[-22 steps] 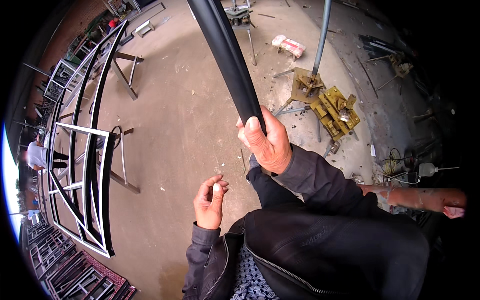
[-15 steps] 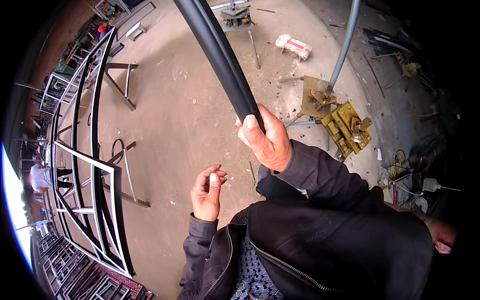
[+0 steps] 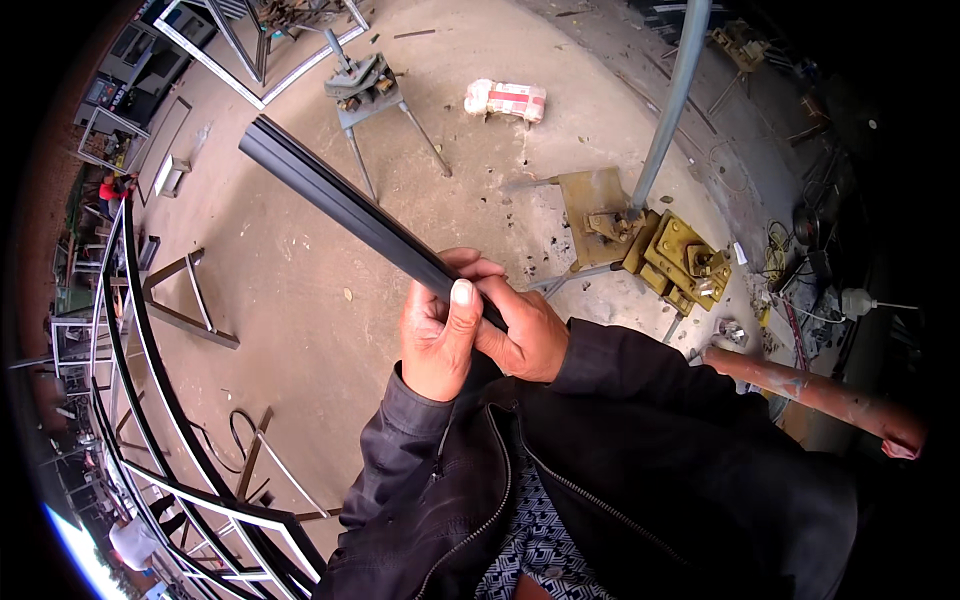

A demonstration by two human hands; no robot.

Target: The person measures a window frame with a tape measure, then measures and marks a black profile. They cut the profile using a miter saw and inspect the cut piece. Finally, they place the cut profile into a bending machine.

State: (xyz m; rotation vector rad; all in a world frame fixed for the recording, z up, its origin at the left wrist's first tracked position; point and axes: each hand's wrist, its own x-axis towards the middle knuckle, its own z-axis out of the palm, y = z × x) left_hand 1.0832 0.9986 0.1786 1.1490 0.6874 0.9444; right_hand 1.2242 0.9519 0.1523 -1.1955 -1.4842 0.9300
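Observation:
A long black profile bar (image 3: 345,205), with grooves running along its length, slants up and to the left in front of me. My right hand (image 3: 527,335) is closed round its near end. Just left of it, my left hand (image 3: 435,335) also grips the bar, its thumb lying on top and touching the right hand's fingers. The bar's far end stands free over the concrete floor. Its near tip is hidden among my fingers and against my jacket.
Right of the bar stands a yellow metal jig (image 3: 680,260) with a tall grey pole (image 3: 675,100). Ahead are a grey stand (image 3: 365,90) and a white-and-red bundle (image 3: 505,100). Long dark frames (image 3: 150,330) curve along the left. A rusty pipe (image 3: 815,395) lies at right.
My left hand has come up from beside the bar and now grips it. The bar has swung down leftward, so its far end shows. My view has turned.

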